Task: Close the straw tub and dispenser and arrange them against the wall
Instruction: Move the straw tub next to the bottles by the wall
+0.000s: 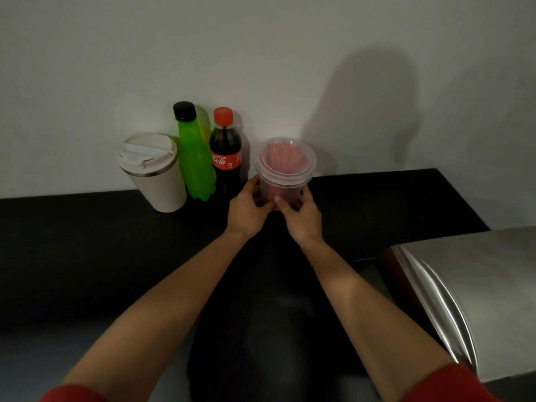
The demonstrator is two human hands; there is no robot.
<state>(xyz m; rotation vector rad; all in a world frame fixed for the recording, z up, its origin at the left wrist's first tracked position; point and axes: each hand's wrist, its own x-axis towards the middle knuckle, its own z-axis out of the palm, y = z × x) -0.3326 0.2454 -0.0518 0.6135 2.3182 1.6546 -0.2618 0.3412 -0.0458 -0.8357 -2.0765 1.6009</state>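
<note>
A clear plastic straw tub (285,166) full of pink straws stands upright on the black counter (391,204), close to the white wall, with its clear lid on top. My left hand (246,211) grips the tub's lower left side and my right hand (301,217) grips its lower right side. A white lidded cup (153,172), which may be the dispenser, stands at the left by the wall with its lid down.
A green bottle (195,158) with a black cap and a cola bottle (225,152) with a red cap stand between the white cup and the tub, against the wall. A brushed steel appliance (464,294) sits at the lower right.
</note>
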